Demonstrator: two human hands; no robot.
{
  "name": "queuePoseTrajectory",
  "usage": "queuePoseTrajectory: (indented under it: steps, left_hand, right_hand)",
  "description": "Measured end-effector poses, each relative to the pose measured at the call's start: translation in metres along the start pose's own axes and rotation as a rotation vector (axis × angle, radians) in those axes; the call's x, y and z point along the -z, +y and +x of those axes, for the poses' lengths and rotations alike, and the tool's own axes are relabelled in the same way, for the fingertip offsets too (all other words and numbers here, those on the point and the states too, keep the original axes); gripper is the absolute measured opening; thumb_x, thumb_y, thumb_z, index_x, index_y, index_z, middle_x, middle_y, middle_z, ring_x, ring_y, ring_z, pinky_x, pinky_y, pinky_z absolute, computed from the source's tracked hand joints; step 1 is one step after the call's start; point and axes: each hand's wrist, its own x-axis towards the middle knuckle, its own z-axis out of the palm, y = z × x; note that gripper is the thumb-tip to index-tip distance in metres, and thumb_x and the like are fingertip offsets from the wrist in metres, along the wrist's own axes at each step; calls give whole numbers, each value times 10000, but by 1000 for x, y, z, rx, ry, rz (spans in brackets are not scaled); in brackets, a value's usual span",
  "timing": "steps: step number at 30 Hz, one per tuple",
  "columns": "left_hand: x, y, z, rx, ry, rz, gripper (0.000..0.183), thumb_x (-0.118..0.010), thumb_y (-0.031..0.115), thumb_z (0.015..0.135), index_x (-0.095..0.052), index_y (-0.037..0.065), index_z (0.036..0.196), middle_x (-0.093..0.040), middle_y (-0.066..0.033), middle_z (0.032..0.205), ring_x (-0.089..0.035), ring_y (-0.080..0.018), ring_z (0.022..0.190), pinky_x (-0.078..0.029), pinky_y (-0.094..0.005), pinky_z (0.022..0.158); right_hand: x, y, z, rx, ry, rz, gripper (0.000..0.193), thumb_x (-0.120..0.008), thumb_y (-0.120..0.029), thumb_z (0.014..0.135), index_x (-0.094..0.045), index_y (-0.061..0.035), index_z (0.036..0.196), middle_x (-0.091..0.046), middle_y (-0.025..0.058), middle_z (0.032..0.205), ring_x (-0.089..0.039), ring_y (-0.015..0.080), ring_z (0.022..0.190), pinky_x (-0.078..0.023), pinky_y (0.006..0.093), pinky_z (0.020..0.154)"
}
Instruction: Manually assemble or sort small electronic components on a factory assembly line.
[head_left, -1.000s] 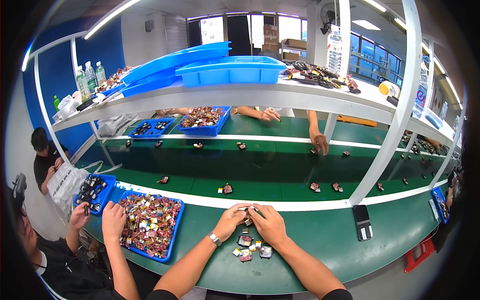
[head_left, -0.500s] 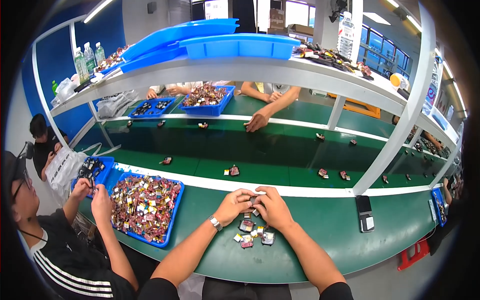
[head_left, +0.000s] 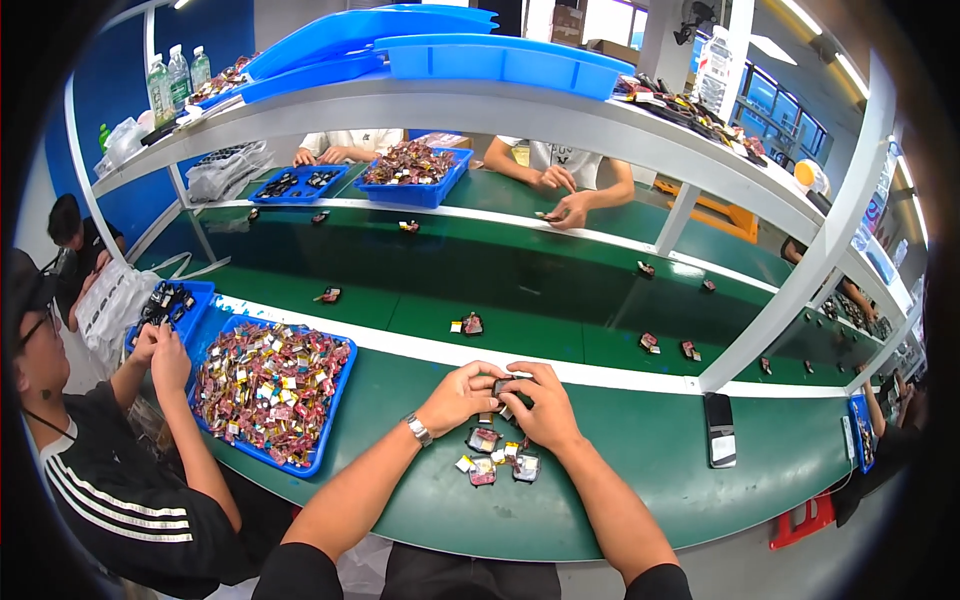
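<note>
My left hand (head_left: pixel 460 402) and my right hand (head_left: pixel 543 405) meet above the green work surface, fingers closed round a small dark case (head_left: pixel 502 387). Fingertips cover much of it, so its details are hidden. Just below my hands lie several small electronic assemblies: one dark-edged assembly (head_left: pixel 484 439), a reddish one (head_left: pixel 482 471) and a pale one (head_left: pixel 525 467), with white and yellow tabs among them. A metal-banded watch (head_left: pixel 418 430) is on my left wrist.
A blue tray (head_left: pixel 349 372) heaped with assemblies stands at left, beside a co-worker (head_left: pixel 110 470) handling small parts. A black phone-like device (head_left: pixel 719 430) lies at right. Beyond the white rail, a dark green belt (head_left: pixel 420 265) carries scattered assemblies. Overhead runs a white shelf (head_left: pixel 300 125).
My hands stay together round the dark case, with slight finger movement. Across the belt, a co-worker's reaching hand has drawn back and now holds a small part. The whole view has shifted slightly.
</note>
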Motion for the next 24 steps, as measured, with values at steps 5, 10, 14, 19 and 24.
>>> queuePoseTrajectory:
  steps: [5,10,14,19,24]
  left_hand:
    - [2,1,-2,12,-12,39,326,-569,-40,900,-478,20,1208,-630,-122,1130,-621,-149,973,-532,-282,778]
    - [-1,2,-1,60,5,15,278,-532,-25,926,-480,24,1194,-632,-117,1120,-634,-162,999,-552,-303,836]
    - [0,0,0,54,31,3,271,-501,-40,929,-480,30,1190,-617,-113,1166,-625,-176,1063,-561,-317,871]
    - [5,0,-3,90,7,8,284,-482,-32,945,-477,46,1218,-592,-117,1231,-618,-172,1070,-540,-323,901]
    - [0,0,-1,58,17,-29,266,-482,-16,960,-479,48,1218,-604,-110,1219,-617,-158,1055,-539,-314,886]
  right_hand:
    - [0,-3,1,-16,-39,12,98,-710,-100,794,-700,-52,879,-621,77,1164,-545,278,1121,-470,381,933]
    - [4,5,-2,-57,-121,153,81,-691,-120,821,-688,-57,872,-613,68,1197,-523,286,1158,-447,388,968]
    - [4,2,-4,-68,-84,188,87,-702,-109,804,-700,-63,878,-629,80,1178,-538,287,1144,-445,402,971]
    - [-5,-3,-8,-56,32,113,94,-703,-93,805,-717,-59,892,-633,72,1149,-545,271,1116,-478,376,924]
    - [-7,-2,-10,-66,73,93,109,-697,-98,801,-712,-53,899,-624,75,1154,-540,275,1121,-473,375,936]
